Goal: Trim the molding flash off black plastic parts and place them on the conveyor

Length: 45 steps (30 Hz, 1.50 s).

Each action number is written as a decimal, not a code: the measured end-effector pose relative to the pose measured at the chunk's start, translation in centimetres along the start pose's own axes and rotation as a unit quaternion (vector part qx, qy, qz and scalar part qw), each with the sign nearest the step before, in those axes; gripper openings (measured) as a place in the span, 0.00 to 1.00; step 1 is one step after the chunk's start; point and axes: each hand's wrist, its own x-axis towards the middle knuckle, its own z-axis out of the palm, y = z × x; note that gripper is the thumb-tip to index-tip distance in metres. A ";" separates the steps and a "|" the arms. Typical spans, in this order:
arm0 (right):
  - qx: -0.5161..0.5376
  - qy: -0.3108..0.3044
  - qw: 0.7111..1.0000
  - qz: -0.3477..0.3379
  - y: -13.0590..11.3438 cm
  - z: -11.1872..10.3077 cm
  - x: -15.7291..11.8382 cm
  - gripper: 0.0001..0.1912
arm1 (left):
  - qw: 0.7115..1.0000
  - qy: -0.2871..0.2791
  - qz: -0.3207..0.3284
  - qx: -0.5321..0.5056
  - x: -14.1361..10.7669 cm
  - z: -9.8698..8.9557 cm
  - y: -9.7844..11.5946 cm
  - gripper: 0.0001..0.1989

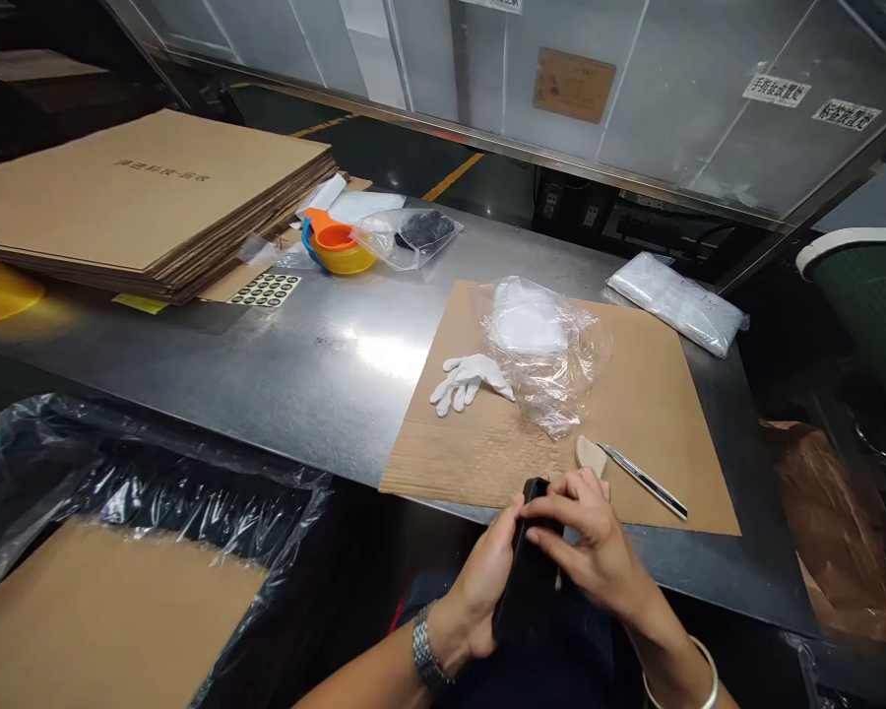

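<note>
My left hand (485, 571) is closed around the edge of a long, dark black piece (533, 576), held tilted just in front of the table edge. Its exact kind is hard to make out against the dark clothing. My right hand (598, 537) grips the upper part of the same piece, thumb and fingers bent against it. Just beyond the right hand lie a beige rounded pad (589, 454) and a slim cutter knife (646, 483) on a cardboard sheet (473, 458). A white glove (469, 382) rests further left, beside a crumpled clear plastic bag (553, 384) with white material inside.
Flat cardboard sheets (148, 187) are stacked at the left of the metal table (340, 364). Orange and yellow tape rolls (344, 251) and a bagged black item (424, 231) sit behind. A plastic-wrapped white pack (675, 300) lies far right. A black-lined bin (140, 492) stands lower left.
</note>
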 end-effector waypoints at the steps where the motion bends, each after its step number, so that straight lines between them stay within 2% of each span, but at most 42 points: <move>1: -0.003 0.017 1.000 0.011 0.4 -0.2 0.3 0.08 | 1.000 0.005 -0.010 0.022 0.0 0.0 -0.1 0.23; 5: 0.060 0.053 0.996 0.036 1.3 -0.6 1.3 0.07 | 0.995 -0.013 -0.068 0.075 0.2 -0.4 -0.1 0.31; 8: 0.167 0.062 0.979 0.103 1.7 -0.2 1.4 0.09 | 0.993 -0.032 -0.091 0.067 0.4 -0.9 0.2 0.32; 10: 0.211 0.091 0.960 0.158 1.8 0.1 1.0 0.12 | 0.994 -0.039 -0.083 0.059 0.4 -1.2 0.4 0.31; 12: 0.219 0.101 0.950 0.196 1.7 0.4 0.0 0.13 | 0.996 -0.046 -0.048 0.055 0.4 -1.3 0.7 0.29; 14: 0.209 0.076 0.950 0.221 1.3 0.8 -1.3 0.13 | 0.998 -0.037 0.005 0.045 0.3 -1.1 0.9 0.25; 17: 0.206 0.003 0.951 0.232 0.3 1.7 -3.6 0.18 | 0.996 -0.013 0.083 0.013 0.0 -0.7 1.2 0.20; 20: 0.207 -0.046 0.950 0.230 -0.7 2.7 -5.2 0.29 | 0.992 0.000 0.129 0.008 0.0 -0.4 1.0 0.21; 22: 0.218 -0.063 0.944 0.239 -1.0 3.1 -5.5 0.31 | 0.989 0.016 0.146 0.021 0.0 -0.5 0.8 0.21; 25: 0.249 -0.081 0.930 0.257 -1.0 3.2 -5.1 0.25 | 0.987 0.031 0.154 0.031 0.1 -0.6 0.6 0.21; 28: 0.227 -0.072 0.930 0.281 -0.6 2.7 -4.1 0.22 | 0.989 0.032 0.145 0.023 0.3 -0.6 0.5 0.19; 30: 0.191 -0.054 0.935 0.294 -0.1 2.2 -3.2 0.21 | 0.992 0.032 0.118 0.028 0.4 -0.6 0.4 0.16; 31: 0.171 -0.044 0.938 0.297 0.2 1.9 -2.7 0.21 | 0.995 0.028 0.084 0.038 0.5 -0.7 0.4 0.17; 34: 0.124 -0.011 0.951 0.282 1.2 1.0 -1.3 0.15 | 0.997 0.010 -0.040 0.069 0.6 -0.8 0.4 0.26; 35: 0.120 -0.005 0.956 0.269 1.5 0.7 -0.9 0.12 | 0.996 0.002 -0.064 0.069 0.7 -0.9 0.5 0.28; 39: 0.153 -0.015 0.962 0.226 2.0 0.2 -0.1 0.16 | 0.996 -0.038 -0.058 0.054 0.7 -1.2 0.9 0.25; 42: 0.140 0.018 0.964 0.226 1.4 0.0 -0.8 0.14 | 0.996 -0.033 -0.049 0.064 0.7 -1.7 1.1 0.25; 43: 0.127 0.028 0.969 0.209 0.9 -0.1 -1.2 0.13 | 0.996 -0.026 -0.053 0.064 0.8 -1.8 1.1 0.26; 45: 0.105 0.014 0.987 0.125 -0.1 -0.4 -2.1 0.11 | 0.996 -0.023 -0.067 0.050 0.8 -2.0 1.2 0.27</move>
